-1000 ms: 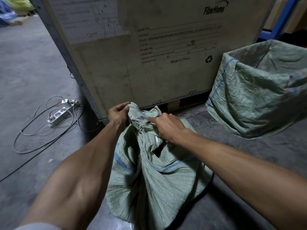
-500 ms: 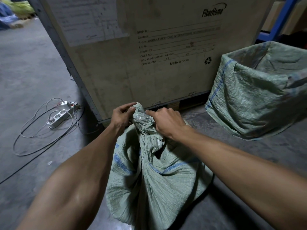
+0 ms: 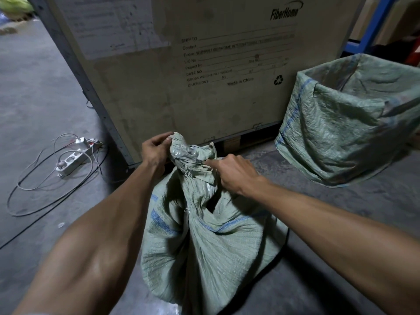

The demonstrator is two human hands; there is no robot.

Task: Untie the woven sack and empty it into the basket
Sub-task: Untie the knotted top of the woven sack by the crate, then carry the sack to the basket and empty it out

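Still tied: left hand [image 3: 156, 153] pinching, right hand [image 3: 231, 172] picking at bunched neck of pale green woven sack [image 3: 204, 235]; sack-lined basket [image 3: 354, 123] waiting nearby, emptying not begun.

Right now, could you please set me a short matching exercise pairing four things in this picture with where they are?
Things:
1. woven sack
2. power strip
3. lined basket
4. wooden crate

Places:
A. standing open at the right
B. on the floor at the left, among cables
C. directly behind the sack, printed with shipping text
D. between the forearms, neck gripped by the left hand and right hand

Pairs: 1-D, 2-B, 3-A, 4-C
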